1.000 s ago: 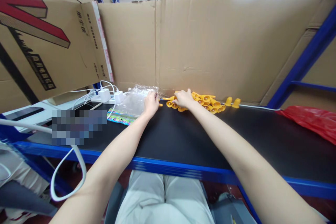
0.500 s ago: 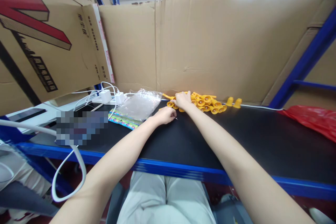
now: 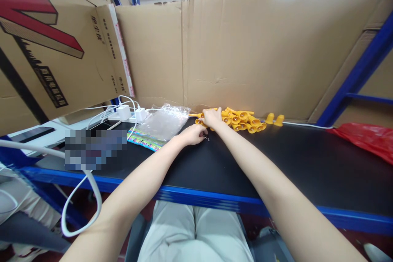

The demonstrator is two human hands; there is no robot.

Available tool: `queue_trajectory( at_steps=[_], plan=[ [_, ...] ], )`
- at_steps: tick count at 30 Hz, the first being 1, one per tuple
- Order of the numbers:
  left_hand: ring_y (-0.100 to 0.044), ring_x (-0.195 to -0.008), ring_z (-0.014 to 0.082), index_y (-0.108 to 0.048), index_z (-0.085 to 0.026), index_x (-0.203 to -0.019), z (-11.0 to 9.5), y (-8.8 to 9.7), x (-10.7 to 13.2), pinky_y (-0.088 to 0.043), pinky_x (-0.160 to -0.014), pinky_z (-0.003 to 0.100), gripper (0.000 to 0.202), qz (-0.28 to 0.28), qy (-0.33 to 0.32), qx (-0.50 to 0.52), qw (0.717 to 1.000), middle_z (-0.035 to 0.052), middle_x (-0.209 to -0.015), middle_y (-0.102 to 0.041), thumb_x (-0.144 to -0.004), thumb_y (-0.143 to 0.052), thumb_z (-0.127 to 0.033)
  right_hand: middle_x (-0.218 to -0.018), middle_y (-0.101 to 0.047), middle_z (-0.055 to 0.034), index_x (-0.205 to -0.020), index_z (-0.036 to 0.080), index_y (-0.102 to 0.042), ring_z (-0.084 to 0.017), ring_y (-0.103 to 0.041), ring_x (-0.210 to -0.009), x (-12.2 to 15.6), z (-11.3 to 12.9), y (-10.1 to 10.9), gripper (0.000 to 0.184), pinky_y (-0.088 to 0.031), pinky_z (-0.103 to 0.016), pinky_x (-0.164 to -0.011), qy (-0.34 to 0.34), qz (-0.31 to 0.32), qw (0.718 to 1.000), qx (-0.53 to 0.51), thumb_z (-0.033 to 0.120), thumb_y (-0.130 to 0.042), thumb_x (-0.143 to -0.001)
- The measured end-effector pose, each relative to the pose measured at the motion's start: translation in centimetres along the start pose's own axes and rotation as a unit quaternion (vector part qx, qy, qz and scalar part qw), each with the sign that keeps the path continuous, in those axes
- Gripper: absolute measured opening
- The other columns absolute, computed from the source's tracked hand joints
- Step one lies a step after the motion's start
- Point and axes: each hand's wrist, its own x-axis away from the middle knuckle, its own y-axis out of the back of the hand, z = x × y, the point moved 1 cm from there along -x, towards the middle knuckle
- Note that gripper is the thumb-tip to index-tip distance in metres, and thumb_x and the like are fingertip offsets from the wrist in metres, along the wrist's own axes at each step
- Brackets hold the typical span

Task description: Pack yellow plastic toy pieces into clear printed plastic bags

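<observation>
A heap of yellow plastic trumpet-shaped pieces (image 3: 242, 119) lies on the black-topped, blue-edged counter (image 3: 221, 168), many of its flared mouths facing the near side. The bare right hand (image 3: 211, 117) rests on the left end of the heap, fingers bent over the pieces there; its grip is partly covered by its own back, so I cannot tell whether it pinches one. The bare left hand (image 3: 194, 134) is just in front of that same end, its fingers curled inward, and at its fingertips shows a small, thin, shiny piece (image 3: 208, 138) (too tiny to name); whether this grip is pressed onto it, I cannot tell. Left of the heap lies a clear, crinkled plastic bag (image 3: 162, 123) with a colourful patterned strip (image 3: 143, 139) along its near edge, and farther left than that sit white box-shaped power adapters (image 3: 123, 112) with white cables. Just right of the heap stand two yellow plastic cup-shaped pieces (image 3: 278, 120), narrow ends up, while a crumpled red plastic bag (image 3: 365, 137) lies well to its right. Behind the heap rises a tall brown cardboard panel (image 3: 254, 53).
</observation>
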Motion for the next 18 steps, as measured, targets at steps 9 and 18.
queue_trajectory(
  at_steps=[9,18],
  plan=[
    [-0.059,-0.073,0.0153,-0.065,-0.018,-0.09,0.0,0.1,0.0,-0.047,-0.068,0.024,0.026,0.006,0.003,0.001,1.0,0.0022,-0.078,-0.065,-0.068,-0.051,-0.014,-0.115,-0.058,-0.0143,-0.112,0.016,-0.056,-0.028,-0.048,-0.106,0.1,-1.5,2.6,0.046,-0.024,-0.051,-0.09,0.029,0.02,0.999,-0.02,0.048,-0.039,-0.084],
    [-0.052,-0.098,0.022,-0.064,-0.019,-0.093,0.0,0.5,0.4,-0.043,-0.086,0.032,0.028,-0.029,0.01,-0.057,0.998,0.0077,-0.098,-0.056,-0.068,-0.051,-0.018,-0.108,-0.062,-0.01,-0.108,0.018,-0.06,-0.024,-0.052,-0.101,0.9,-15.6,8.2,0.035,-0.03,-0.042,-0.085,-0.15,-0.056,0.987,0.009,0.032,-0.04,-0.082]
  ],
)
